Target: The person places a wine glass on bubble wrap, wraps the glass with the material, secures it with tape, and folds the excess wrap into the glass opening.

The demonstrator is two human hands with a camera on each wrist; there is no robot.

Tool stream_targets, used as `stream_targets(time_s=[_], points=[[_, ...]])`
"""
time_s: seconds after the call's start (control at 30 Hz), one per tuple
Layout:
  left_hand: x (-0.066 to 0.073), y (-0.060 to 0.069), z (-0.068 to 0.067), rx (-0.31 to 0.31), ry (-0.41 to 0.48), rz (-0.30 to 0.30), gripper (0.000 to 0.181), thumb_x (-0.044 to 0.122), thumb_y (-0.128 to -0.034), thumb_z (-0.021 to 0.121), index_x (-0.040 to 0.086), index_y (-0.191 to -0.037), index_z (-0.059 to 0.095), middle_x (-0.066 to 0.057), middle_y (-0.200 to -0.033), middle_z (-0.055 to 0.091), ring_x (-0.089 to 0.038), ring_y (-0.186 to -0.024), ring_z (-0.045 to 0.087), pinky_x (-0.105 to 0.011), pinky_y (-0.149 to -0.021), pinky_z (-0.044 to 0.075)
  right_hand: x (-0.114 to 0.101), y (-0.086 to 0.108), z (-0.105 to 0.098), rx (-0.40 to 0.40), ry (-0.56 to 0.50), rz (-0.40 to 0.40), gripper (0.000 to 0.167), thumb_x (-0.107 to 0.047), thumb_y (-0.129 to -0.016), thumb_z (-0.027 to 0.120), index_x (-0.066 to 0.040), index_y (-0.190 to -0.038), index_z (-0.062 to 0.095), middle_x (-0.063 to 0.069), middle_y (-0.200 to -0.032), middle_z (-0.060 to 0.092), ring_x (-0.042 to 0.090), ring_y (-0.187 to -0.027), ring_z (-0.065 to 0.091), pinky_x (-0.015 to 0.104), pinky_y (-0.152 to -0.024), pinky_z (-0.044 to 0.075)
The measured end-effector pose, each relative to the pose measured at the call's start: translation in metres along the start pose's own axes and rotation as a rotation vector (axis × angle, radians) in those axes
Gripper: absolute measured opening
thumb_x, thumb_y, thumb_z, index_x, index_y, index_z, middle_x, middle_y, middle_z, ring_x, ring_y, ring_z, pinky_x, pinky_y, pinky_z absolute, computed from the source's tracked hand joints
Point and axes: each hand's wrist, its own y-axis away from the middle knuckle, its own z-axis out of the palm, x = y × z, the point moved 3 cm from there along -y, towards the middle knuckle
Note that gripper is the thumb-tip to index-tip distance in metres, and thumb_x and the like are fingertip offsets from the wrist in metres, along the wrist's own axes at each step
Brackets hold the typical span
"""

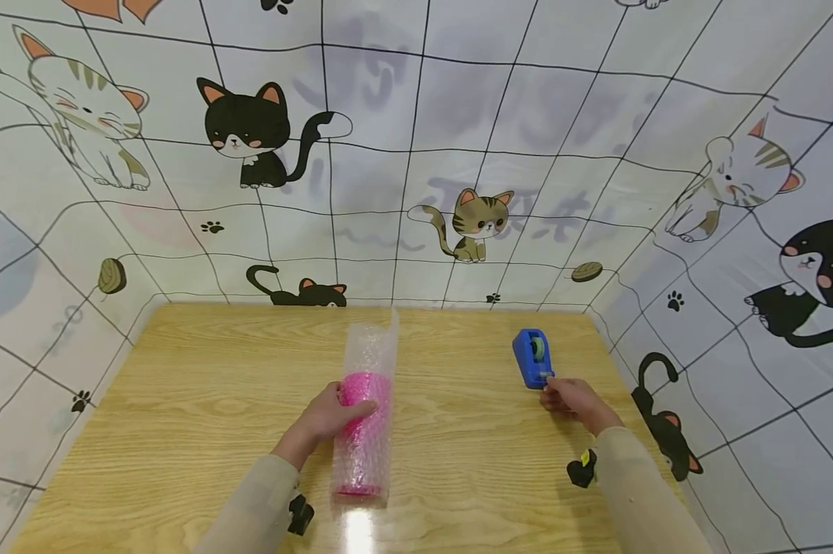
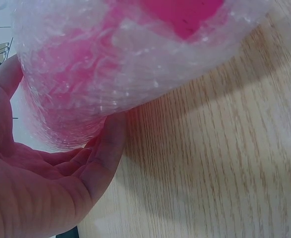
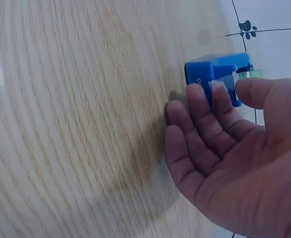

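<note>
A pink object rolled in bubble wrap (image 1: 364, 454) lies lengthwise on the table in the head view, the wrap's empty far end standing past the pink. My left hand (image 1: 336, 415) grips this roll around its middle, thumb on top; in the left wrist view the fingers (image 2: 110, 144) curl under the bubble wrap (image 2: 71, 84). To the right, my right hand (image 1: 576, 402) is at the cutting end of a blue tape dispenser (image 1: 530, 358). In the right wrist view the thumb and index finger pinch the clear tape (image 3: 227, 82) at the dispenser (image 3: 200, 72).
The wooden table (image 1: 458, 431) extends between and around both hands. White cloth printed with cats (image 1: 472, 115) encloses the back and sides. A small black object is strapped at each wrist, the right one (image 1: 583, 468) with a yellow spot.
</note>
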Motion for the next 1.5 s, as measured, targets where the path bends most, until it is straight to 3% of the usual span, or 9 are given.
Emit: stream_targets(time_s=[0.27, 0.63, 0.93, 1.3, 1.5], points=[[-0.001, -0.003, 0.002, 0.006, 0.005, 0.003, 0.099, 0.054, -0.0800, 0.073, -0.010, -0.144, 0.032, -0.030, -0.142, 0.046, -0.042, -0.126, 0.051, -0.054, -0.103, 0.047, -0.003, -0.001, 0.005, 0.049, 0.051, 0.038, 0.049, -0.044, -0.103, 0.042, 0.002, -0.102, 0.060, 0.004, -0.090, 0.066, 0.015, -0.082, 0.061, 0.029, -0.074, 0.052], [-0.001, -0.002, 0.000, 0.006, -0.003, 0.006, 0.100, 0.055, -0.0794, 0.073, -0.010, -0.144, 0.032, -0.030, -0.142, 0.046, -0.042, -0.127, 0.050, -0.054, -0.103, 0.046, -0.007, -0.002, 0.003, 0.056, 0.077, -0.018, 0.043, -0.035, -0.104, 0.042, 0.006, -0.111, 0.055, 0.009, -0.094, 0.069, 0.015, -0.083, 0.065, 0.031, -0.079, 0.056], [-0.001, -0.003, 0.002, 0.008, -0.028, 0.005, 0.104, 0.060, -0.0781, 0.071, -0.010, -0.144, 0.032, -0.030, -0.142, 0.045, -0.043, -0.127, 0.049, -0.054, -0.103, 0.046, -0.009, 0.000, 0.004, 0.082, 0.080, -0.059, 0.035, -0.029, -0.104, 0.044, 0.004, -0.100, 0.055, 0.010, -0.091, 0.069, 0.015, -0.081, 0.065, 0.034, -0.079, 0.057], [0.000, -0.001, 0.000, 0.014, -0.024, 0.017, 0.100, 0.055, -0.0800, 0.072, -0.010, -0.144, 0.032, -0.031, -0.143, 0.045, -0.044, -0.128, 0.049, -0.054, -0.103, 0.046, -0.013, 0.003, 0.001, 0.103, 0.182, -0.068, 0.036, -0.030, -0.104, 0.043, 0.004, -0.102, 0.056, 0.012, -0.093, 0.067, 0.020, -0.083, 0.060, 0.032, -0.072, 0.052], [-0.002, -0.002, 0.000, 0.013, -0.015, 0.016, 0.101, 0.055, -0.0800, 0.072, -0.010, -0.144, 0.031, -0.031, -0.144, 0.043, -0.045, -0.130, 0.047, -0.054, -0.104, 0.045, -0.013, 0.003, 0.003, 0.085, 0.148, -0.065, 0.033, -0.029, -0.104, 0.045, 0.001, -0.098, 0.057, 0.009, -0.091, 0.067, 0.018, -0.080, 0.059, 0.030, -0.070, 0.050]])
